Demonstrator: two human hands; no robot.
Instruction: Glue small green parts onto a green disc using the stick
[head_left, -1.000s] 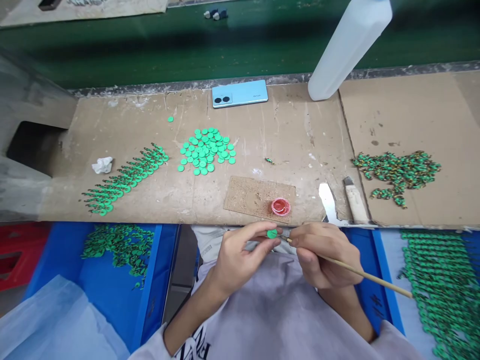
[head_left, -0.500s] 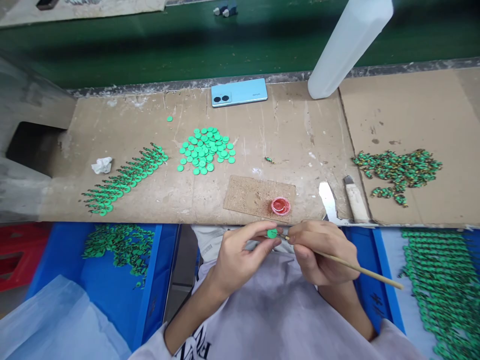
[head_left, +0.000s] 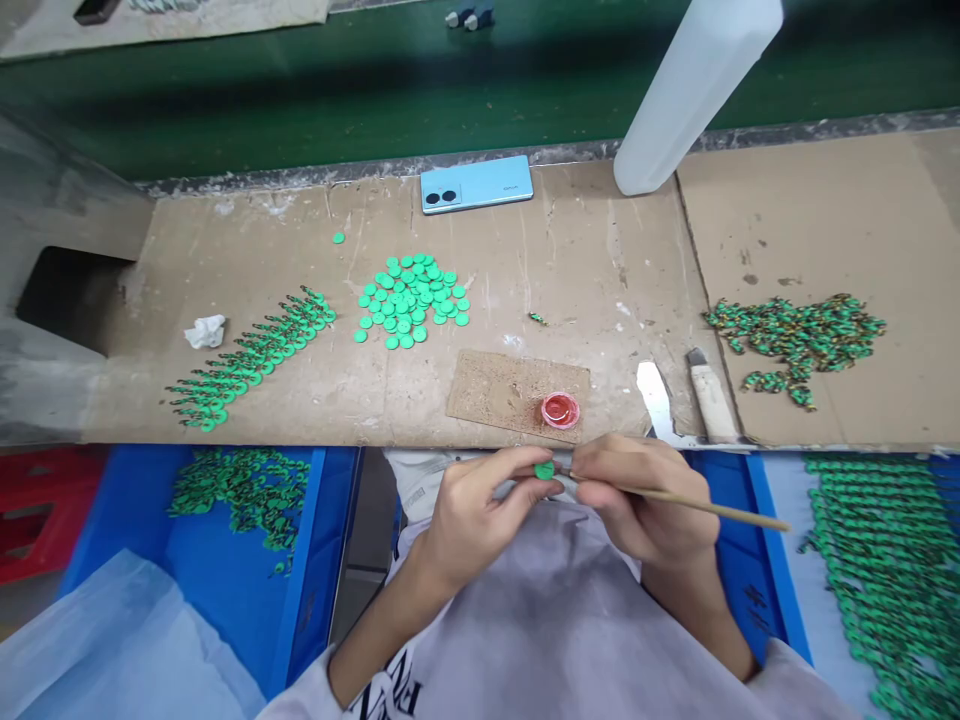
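The left hand (head_left: 480,510) pinches a small round green disc (head_left: 544,469); the right hand (head_left: 645,500) grips a thin wooden brush (head_left: 705,508), its tip at the disc.

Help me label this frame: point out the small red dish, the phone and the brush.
small red dish (head_left: 560,410), head view, centre of its red pool.
phone (head_left: 477,184), head view, middle of its light blue back.
brush (head_left: 720,509), head view, bare wooden handle beyond the right hand.
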